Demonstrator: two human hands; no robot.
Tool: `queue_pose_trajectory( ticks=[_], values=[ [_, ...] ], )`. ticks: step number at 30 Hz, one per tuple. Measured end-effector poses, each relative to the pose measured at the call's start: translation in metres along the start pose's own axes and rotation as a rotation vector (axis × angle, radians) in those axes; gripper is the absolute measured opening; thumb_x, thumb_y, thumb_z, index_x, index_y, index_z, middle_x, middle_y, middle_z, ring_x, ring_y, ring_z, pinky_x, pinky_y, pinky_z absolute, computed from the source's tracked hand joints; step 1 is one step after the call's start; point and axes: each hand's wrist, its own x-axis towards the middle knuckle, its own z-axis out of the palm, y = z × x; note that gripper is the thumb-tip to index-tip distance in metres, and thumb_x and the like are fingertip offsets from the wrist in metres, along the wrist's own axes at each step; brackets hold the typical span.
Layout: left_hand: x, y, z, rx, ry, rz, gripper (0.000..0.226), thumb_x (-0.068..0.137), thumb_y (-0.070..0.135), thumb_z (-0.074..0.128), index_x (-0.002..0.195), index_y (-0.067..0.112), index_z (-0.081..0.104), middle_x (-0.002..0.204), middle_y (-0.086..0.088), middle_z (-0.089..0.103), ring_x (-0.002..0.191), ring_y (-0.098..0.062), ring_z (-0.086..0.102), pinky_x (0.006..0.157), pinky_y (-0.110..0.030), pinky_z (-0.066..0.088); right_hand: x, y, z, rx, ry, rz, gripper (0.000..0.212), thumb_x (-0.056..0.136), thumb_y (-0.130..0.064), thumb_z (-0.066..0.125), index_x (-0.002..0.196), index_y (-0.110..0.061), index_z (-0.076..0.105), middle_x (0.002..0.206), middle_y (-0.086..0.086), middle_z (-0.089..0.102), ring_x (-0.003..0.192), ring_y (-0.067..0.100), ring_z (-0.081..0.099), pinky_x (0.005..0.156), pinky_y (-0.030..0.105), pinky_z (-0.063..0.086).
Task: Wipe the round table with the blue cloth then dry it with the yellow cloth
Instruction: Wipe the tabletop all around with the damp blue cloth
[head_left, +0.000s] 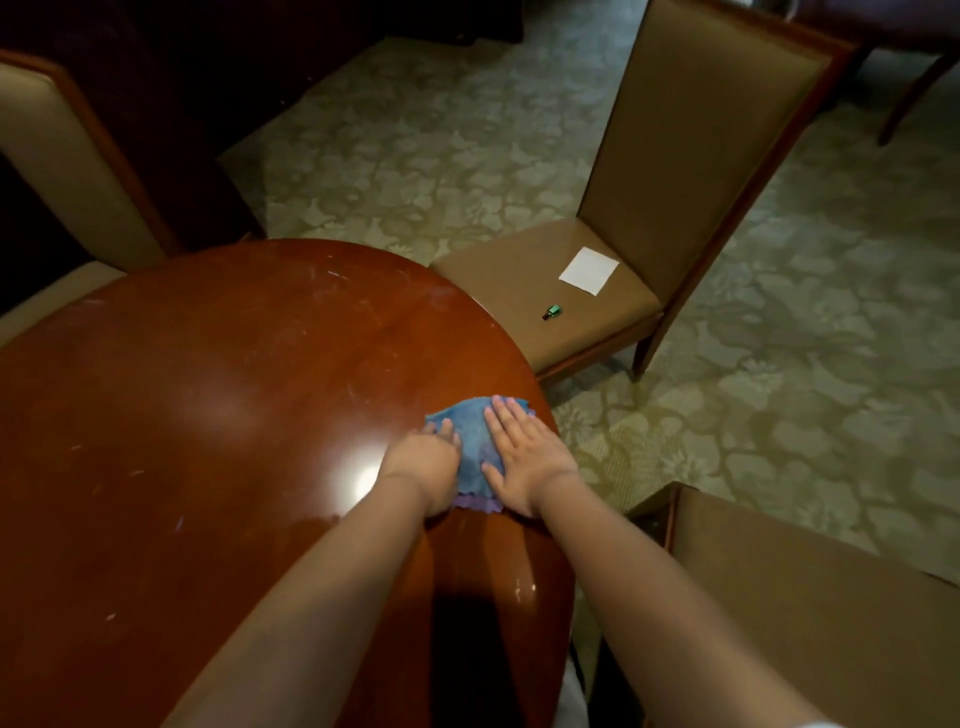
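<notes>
One head view looks steeply down from close above the near right part of the table (208, 415), facing forward to the far chair (675, 182).
</notes>
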Motion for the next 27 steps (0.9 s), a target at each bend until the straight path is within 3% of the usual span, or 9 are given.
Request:
queue_pose_trajectory(
  ticks=[11,27],
  values=[
    [-0.050,-0.007,0.034,-0.019,-0.029,-0.027,0.071,0.097,0.035,0.047,0.152,0.006,0.011,0.160,-0.010,0.007,0.144,-0.025,0.018,0.112,-0.034,0.028,-0.029,-0.054,0.007,-0.049,-0.109,0.011,0.072,0.100,-0.049,0.018,0.148,-0.010,-0.018,0.156,0.006,-0.024,0.143,0.019,-0.021,0.118,0.035,-0.004],
    [-0.051,-0.016,0.047,-0.246,0.054,-0.066,0.068,0.097,0.032,0.047,0.152,0.012,0.012,0.161,-0.004,0.003,0.147,-0.019,0.009,0.115,-0.037,0.019,-0.014,-0.055,0.000,-0.091,-0.084,-0.041,0.067,0.101,-0.044,0.017,0.148,-0.013,-0.020,0.155,0.003,-0.026,0.142,0.016,-0.023,0.114,0.032,-0.012]
  ],
)
